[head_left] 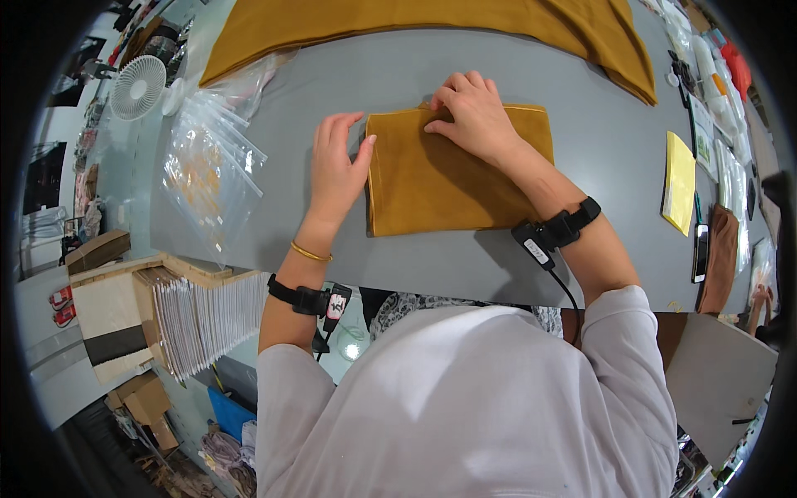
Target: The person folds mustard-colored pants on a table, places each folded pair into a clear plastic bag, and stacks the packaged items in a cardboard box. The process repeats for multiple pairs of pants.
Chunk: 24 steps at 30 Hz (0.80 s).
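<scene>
A mustard-brown cloth (pixel 448 195), folded into a flat rectangle, lies on the grey table in front of me. My left hand (pixel 339 162) is beside its left edge, thumb and fingers spread apart, with nothing held. Over the cloth's far edge is my right hand (pixel 473 116), its fingers bent and the thumb apart from them. Its fingertips are at or just above that edge; whether they touch the fabric I cannot tell. A larger spread of the same mustard-brown fabric (pixel 432 17) covers the table's far side.
Clear zip bags (pixel 212 166) lie at the left, near a white fan (pixel 139 87). A yellow pad (pixel 679 183), a phone (pixel 701 253) and a brown cloth strip (pixel 719 257) line the right side. Thin white packets (pixel 207 319) fill a box below the table's left edge.
</scene>
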Available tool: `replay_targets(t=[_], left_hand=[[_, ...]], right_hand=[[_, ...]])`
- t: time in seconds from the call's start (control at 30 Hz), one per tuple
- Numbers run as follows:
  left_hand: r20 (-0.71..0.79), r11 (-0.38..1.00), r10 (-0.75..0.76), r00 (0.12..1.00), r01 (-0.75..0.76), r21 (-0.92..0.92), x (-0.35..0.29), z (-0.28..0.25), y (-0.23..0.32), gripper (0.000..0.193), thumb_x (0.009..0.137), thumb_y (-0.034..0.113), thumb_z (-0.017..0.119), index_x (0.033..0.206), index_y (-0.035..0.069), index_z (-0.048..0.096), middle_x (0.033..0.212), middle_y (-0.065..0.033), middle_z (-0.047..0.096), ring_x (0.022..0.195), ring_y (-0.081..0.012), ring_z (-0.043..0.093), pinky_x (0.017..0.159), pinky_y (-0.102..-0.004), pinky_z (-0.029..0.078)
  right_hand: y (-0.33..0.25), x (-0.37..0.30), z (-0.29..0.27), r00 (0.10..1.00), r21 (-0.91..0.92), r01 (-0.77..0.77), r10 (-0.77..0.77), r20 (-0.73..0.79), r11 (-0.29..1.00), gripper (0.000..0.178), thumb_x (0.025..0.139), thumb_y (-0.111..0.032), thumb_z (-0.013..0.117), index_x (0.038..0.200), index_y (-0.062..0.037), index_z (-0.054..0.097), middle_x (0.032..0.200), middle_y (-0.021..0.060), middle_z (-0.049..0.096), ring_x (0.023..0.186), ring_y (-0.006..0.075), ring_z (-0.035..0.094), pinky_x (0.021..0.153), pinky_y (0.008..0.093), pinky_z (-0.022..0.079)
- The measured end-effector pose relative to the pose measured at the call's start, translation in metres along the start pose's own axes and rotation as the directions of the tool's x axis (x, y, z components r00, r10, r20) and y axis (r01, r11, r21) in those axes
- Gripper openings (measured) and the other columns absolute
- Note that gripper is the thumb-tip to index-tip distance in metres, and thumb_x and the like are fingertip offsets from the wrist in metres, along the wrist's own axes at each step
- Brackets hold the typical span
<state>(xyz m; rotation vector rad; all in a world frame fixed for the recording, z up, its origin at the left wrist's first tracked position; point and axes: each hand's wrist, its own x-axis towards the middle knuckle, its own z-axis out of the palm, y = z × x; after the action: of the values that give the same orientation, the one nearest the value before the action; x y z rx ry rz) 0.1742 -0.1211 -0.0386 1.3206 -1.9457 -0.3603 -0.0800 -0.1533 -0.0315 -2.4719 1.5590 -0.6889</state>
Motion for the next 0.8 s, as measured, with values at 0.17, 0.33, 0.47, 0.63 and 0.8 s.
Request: replay_targets(t=[0.17,0.33,0.47,0.63,0.8], left_hand=[[0.087,0.982,0.179,0.98,-0.172,-0.078,0.018,-0.002,-0.009,0.023,0.092,0.005,0.068,0.115,0.006,0.068,0.116,-0.009,0.066,0.112,-0.0327,0.059,0.094,-0.0432,0.05],[0.328,0.883,0.428,0.842,-0.313,-0.348,0.062,0.021,-0.001,0.027,0.091,-0.003,0.06,0.114,0.006,0.07,0.111,-0.007,0.068,0.116,-0.0294,0.057,0.1,-0.042,0.048],[0.494,0.808,0.587,0.641,-0.501,-0.31,0.083,0.037,-0.007,0.027,0.083,-0.005,0.06,0.107,0.005,0.07,0.105,-0.0058,0.066,0.114,-0.029,0.055,0.098,-0.0442,0.047],[0.641,0.778,0.527,0.558,-0.621,-0.098,0.092,-0.001,-0.037,0.023,0.081,-0.006,0.059,0.099,0.006,0.066,0.096,-0.0079,0.061,0.107,-0.0294,0.055,0.094,-0.0413,0.048],[0.376,0.969,0.236,0.896,-0.245,-0.025,0.055,-0.03,-0.031,0.015,0.084,0.0,0.062,0.097,0.008,0.064,0.099,-0.0094,0.064,0.113,-0.0291,0.055,0.105,-0.0475,0.044]], right_hand=[[-0.005,-0.012,-0.006,0.991,0.096,0.035,-0.047,0.124,0.995,0.018,0.083,-0.01,0.079,0.092,-0.0084,0.064,0.097,0.0041,0.065,0.099,0.0268,0.059,0.09,0.0377,0.045],[-0.019,-0.031,-0.021,0.985,0.312,0.128,-0.157,0.072,0.942,0.016,0.081,-0.002,0.073,0.093,-0.0081,0.063,0.091,0.0054,0.066,0.089,0.0274,0.061,0.087,0.0393,0.047],[-0.014,-0.047,-0.027,0.979,0.307,0.159,-0.189,0.071,0.938,0.018,0.083,-0.001,0.072,0.098,-0.0072,0.066,0.089,0.0064,0.066,0.088,0.0295,0.061,0.087,0.0404,0.048],[-0.005,-0.041,-0.027,0.986,0.308,0.121,-0.151,0.075,0.944,0.019,0.087,-0.001,0.07,0.105,-0.0065,0.069,0.092,0.0069,0.069,0.088,0.031,0.063,0.088,0.0411,0.049],[-0.014,0.007,-0.015,0.998,0.299,0.063,-0.069,0.012,0.952,0.024,0.093,-0.006,0.069,0.117,-0.0075,0.069,0.105,0.0074,0.072,0.101,0.0303,0.064,0.094,0.0396,0.049]])
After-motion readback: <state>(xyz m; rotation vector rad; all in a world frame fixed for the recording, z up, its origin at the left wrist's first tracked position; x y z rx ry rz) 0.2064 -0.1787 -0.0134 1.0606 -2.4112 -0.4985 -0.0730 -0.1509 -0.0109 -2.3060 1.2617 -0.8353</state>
